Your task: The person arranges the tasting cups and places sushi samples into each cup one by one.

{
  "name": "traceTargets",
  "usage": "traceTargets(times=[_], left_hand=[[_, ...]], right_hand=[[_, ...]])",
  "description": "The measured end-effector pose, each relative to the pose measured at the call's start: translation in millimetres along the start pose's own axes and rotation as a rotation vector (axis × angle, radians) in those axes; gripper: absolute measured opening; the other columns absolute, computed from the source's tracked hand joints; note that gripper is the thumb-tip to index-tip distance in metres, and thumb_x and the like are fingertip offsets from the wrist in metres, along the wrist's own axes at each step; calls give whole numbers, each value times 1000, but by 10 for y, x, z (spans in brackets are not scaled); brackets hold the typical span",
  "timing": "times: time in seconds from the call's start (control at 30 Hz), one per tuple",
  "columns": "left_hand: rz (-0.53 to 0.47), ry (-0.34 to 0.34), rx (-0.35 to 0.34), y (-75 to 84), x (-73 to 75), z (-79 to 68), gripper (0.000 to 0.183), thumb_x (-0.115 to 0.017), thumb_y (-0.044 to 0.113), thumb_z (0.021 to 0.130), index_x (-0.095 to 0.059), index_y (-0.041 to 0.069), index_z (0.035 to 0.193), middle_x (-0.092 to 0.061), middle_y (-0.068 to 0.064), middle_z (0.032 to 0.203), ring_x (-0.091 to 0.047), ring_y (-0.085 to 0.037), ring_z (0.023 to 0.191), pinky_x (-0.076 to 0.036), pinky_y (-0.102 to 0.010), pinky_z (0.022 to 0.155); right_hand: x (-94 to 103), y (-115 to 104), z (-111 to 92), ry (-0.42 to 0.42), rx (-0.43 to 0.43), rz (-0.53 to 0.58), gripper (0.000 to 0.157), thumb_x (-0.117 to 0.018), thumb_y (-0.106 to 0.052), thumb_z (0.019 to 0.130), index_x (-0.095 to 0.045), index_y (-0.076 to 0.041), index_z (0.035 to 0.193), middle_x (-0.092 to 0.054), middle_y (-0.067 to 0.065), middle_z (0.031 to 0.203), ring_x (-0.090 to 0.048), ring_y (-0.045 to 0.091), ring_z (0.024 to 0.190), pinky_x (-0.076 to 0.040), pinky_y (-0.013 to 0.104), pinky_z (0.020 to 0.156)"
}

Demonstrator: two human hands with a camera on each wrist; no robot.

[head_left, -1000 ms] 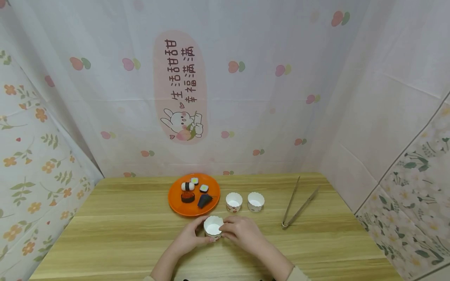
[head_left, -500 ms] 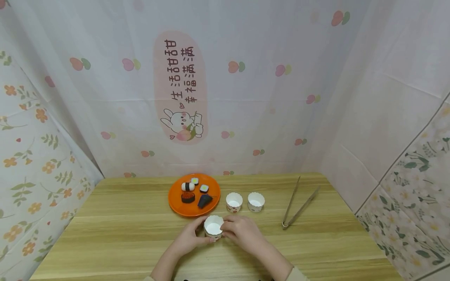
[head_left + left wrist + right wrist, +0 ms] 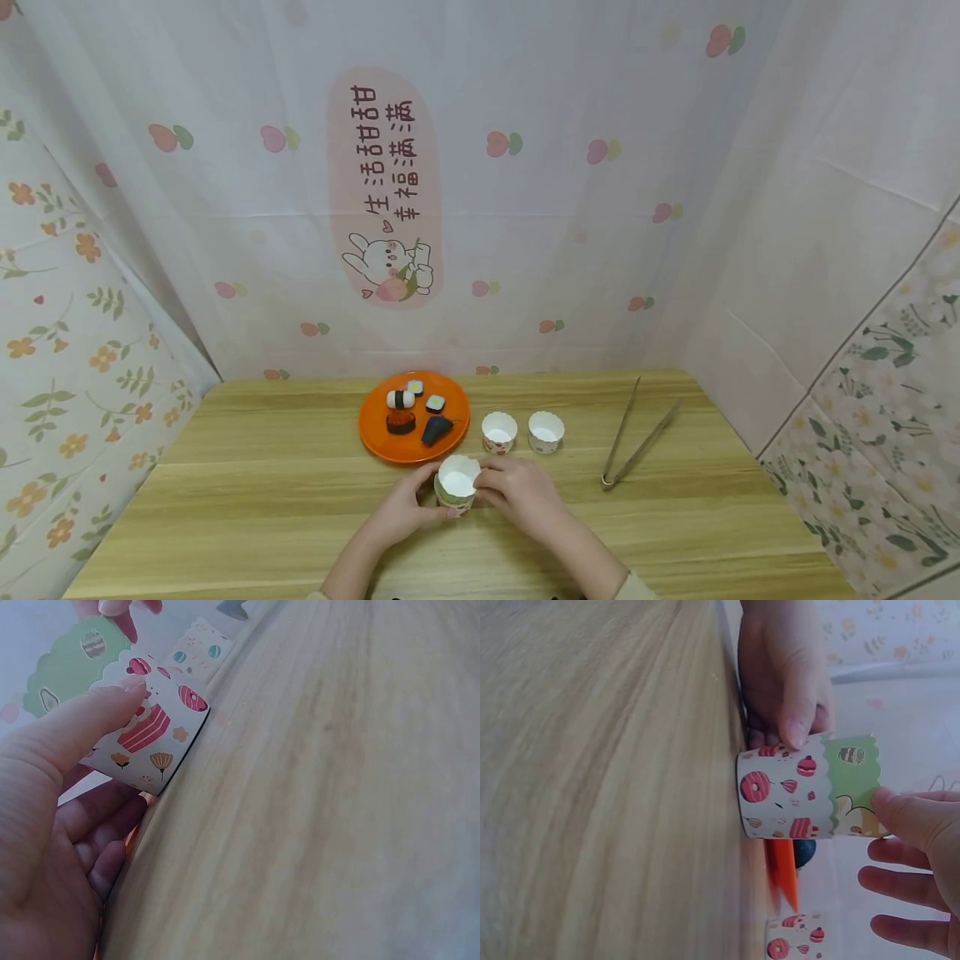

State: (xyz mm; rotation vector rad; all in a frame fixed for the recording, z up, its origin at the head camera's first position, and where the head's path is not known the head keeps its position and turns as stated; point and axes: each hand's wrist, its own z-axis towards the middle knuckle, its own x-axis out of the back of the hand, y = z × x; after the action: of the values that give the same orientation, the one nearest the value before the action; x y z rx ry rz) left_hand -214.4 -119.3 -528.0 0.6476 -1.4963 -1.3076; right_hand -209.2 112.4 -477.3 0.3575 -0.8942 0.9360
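Observation:
My left hand (image 3: 401,504) grips a white paper baking cup (image 3: 784,791) with red dessert prints, low on the table. Partly inside that cup sits a green baking cup (image 3: 855,772), raised so that its green side shows above the white rim. Thumb and finger of my right hand (image 3: 517,492) pinch the green cup at its rim; its other fingers are spread in the right wrist view. In the left wrist view the left thumb presses the printed side of the white cup (image 3: 150,727), with the green cup (image 3: 79,664) behind.
Two more paper cups, one nearer the plate (image 3: 498,433) and one further right (image 3: 546,432), stand behind my right hand. An orange plate (image 3: 371,442) holds several toy sushi pieces. Metal tongs (image 3: 622,458) lie spread at the right. A printed curtain hangs behind the table (image 3: 247,467).
My right hand has lifted the green cup a little out of the white one, so its green side now shows. The left hand stays in place, holding the white cup.

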Motion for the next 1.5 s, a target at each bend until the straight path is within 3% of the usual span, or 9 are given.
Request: traceTargets(times=[0.37,0.77,1.23,1.5], left_hand=[[15,6,-8,-3,-19,20,66,-81,13,76,-51,5,134,-54,-13,132,-45,-33,123,-32,-56,104],[-26,-6,-34,0,0,-2,66,-83,21,75,-53,11,133,-55,-5,131,-47,-27,122,-33,-52,103],[31,-5,-18,-23,6,13,68,-83,27,75,-53,8,133,-55,-6,129,-47,-29,121,-35,-54,101],[49,2,-30,-20,7,7,64,-84,28,74,-56,10,128,-59,0,121,-51,-26,112,-40,-48,95]], right_hand=[[106,18,1,56,-25,-35,15,-83,-17,72,-73,-17,83,-70,0,100,-67,15,88,-55,30,75],[220,51,-17,103,-56,-57,13,-82,-16,74,-72,-15,83,-69,3,100,-67,17,88,-56,30,73],[298,145,-117,141,-127,-52,16,-84,-12,71,-72,-15,81,-69,5,100,-67,20,88,-56,31,71],[322,201,-176,139,-151,-91,18,-85,-14,69,-72,-16,80,-69,4,100,-68,18,84,-56,32,66]])
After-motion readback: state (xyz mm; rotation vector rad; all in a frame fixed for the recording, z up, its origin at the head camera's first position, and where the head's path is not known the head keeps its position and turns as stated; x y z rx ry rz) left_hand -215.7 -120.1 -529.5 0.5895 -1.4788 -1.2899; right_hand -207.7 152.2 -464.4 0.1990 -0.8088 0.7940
